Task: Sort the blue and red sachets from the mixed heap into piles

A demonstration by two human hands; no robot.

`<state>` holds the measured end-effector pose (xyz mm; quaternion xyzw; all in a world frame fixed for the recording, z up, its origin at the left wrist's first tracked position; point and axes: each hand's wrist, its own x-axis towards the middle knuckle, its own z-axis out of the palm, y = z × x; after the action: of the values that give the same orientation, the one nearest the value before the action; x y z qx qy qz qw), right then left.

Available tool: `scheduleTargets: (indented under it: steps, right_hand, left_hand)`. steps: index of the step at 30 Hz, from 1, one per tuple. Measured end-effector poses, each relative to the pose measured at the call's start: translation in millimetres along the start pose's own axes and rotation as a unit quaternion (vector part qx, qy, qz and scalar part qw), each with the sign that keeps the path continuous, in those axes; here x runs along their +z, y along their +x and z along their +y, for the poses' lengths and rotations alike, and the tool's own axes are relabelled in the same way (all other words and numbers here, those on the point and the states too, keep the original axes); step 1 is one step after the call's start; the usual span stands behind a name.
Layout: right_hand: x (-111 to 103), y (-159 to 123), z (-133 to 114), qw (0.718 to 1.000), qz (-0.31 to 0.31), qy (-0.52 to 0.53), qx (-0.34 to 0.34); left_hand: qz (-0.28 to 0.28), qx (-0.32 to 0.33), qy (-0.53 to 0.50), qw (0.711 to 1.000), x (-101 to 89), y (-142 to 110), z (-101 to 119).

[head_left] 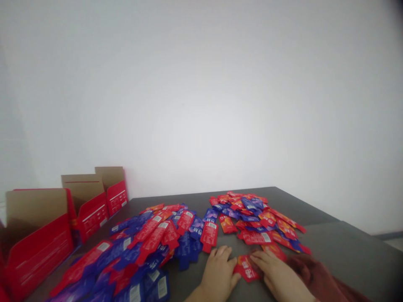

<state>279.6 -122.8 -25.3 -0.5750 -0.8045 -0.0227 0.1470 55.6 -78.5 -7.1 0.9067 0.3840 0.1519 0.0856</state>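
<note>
A red and orange sachet (pixel 247 269) lies at the near edge of the dark table, between my two hands. My left hand (pixel 219 272) has its fingers curled, with the thumb and forefinger closed at the sachet's left edge. My right hand (pixel 277 272) rests its fingers over the sachet's right side and grips it there; its thumb is partly hidden. Just beyond the right hand, another orange-red sachet (pixel 274 251) sits at the near end of a mixed pile (pixel 252 214) of red and blue sachets.
To the left spreads a larger heap of red and blue sachets (pixel 147 237). Three red cardboard boxes with brown raised flaps stand along the left side: a near one (pixel 40 247), a middle one (pixel 92 216) and a far one (pixel 117 196). A white wall (pixel 201 105) rises behind the table (pixel 327 239).
</note>
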Motion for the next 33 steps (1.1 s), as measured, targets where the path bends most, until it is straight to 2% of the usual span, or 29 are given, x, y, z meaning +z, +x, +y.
scheduleTargets:
  steps: [3,5,8,11,13,15,19,21,23,28,31,33]
  right_hand:
    - [7,-11,31,0.997,0.030,-0.067,0.040]
    - [14,-10,32,0.993,0.044,-0.107,0.033]
    - [20,1,5,0.989,0.057,-0.137,-0.029]
    - [17,11,-25,0.988,0.034,-0.121,-0.090]
    - [12,9,-29,0.991,0.010,-0.094,-0.099]
    - [9,0,-16,0.994,-0.007,-0.075,-0.078]
    - [12,-19,29,0.995,0.010,-0.093,0.029]
    - [12,-18,37,0.993,0.013,-0.102,0.064]
    - [8,-9,26,0.993,0.004,-0.091,0.071]
    - [-18,19,-38,0.999,-0.035,0.003,0.020]
    - [-35,11,-58,0.997,-0.062,0.033,-0.039]
    - [-43,-3,-54,0.992,-0.090,0.037,-0.076]
  left_hand:
    - [0.002,0.020,0.025,0.999,-0.3,4,2]
    - [0.008,0.035,0.042,0.998,0.5,6,3]
    - [0.020,0.047,0.063,0.997,3.0,9,3]
    - [0.027,0.057,0.082,0.995,5.3,9,2]
    - [0.025,0.065,0.098,0.993,6.0,8,2]
    - [0.018,0.068,0.115,0.991,6.2,9,3]
    - [0.008,0.078,0.138,0.987,6.0,10,5]
    - [0.008,0.084,0.143,0.986,6.1,11,5]
    - [0.012,0.087,0.144,0.986,6.8,12,5]
    - [0.020,0.086,0.145,0.986,10.7,12,2]
    - [0.026,0.082,0.151,0.985,13.3,11,1]
    - [0.025,0.082,0.161,0.983,14.6,11,2]
